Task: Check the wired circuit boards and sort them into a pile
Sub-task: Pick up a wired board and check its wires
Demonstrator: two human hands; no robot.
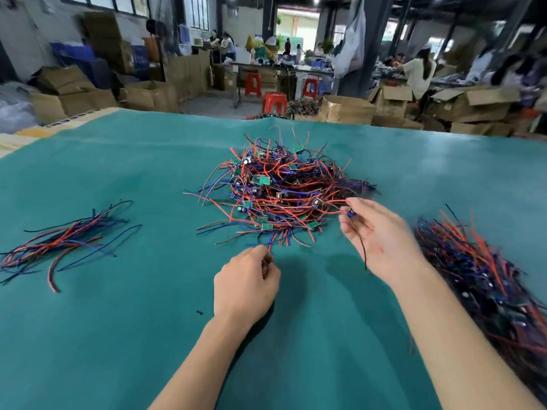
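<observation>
A tangled heap of small green circuit boards with red, blue and black wires (281,190) lies in the middle of the green table cloth (133,321). My right hand (381,241) is palm up just right of the heap and pinches a small wired board (350,213) whose black wire hangs down across the palm. My left hand (245,285) sits below the heap's near edge, fingers curled, pinching the ends of wires that trail from the heap. A sorted pile of wired boards (488,279) lies at the right.
A loose bundle of red, blue and black wires (65,244) lies at the left of the table. A tiny dark scrap (199,313) sits near my left wrist. Beyond the table's far edge stand cardboard boxes (346,109), red stools (273,102) and people at other benches.
</observation>
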